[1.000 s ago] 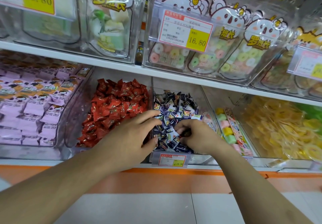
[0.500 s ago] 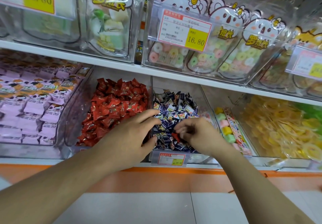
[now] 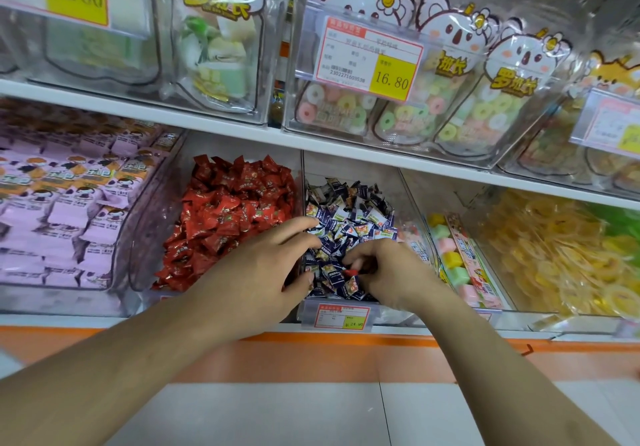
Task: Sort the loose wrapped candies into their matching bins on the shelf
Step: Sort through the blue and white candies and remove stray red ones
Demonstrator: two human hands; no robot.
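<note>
Right hand (image 3: 388, 272) pinches a stray red candy (image 3: 350, 272) in the blue-candy bin (image 3: 341, 310); left hand (image 3: 263, 265) rests there with fingers extended, gripping nothing. Next: carry it left to the red-candy bin (image 3: 228, 217).

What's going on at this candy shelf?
A person is sorting mixed-up candies. Both hands are in the bin of dark blue candies. The right hand pinches a stray red candy out of that pile, while the left hand rests open on the bin's left edge. The bin of red candies, where it likely belongs, sits right beside it on the left.
</note>
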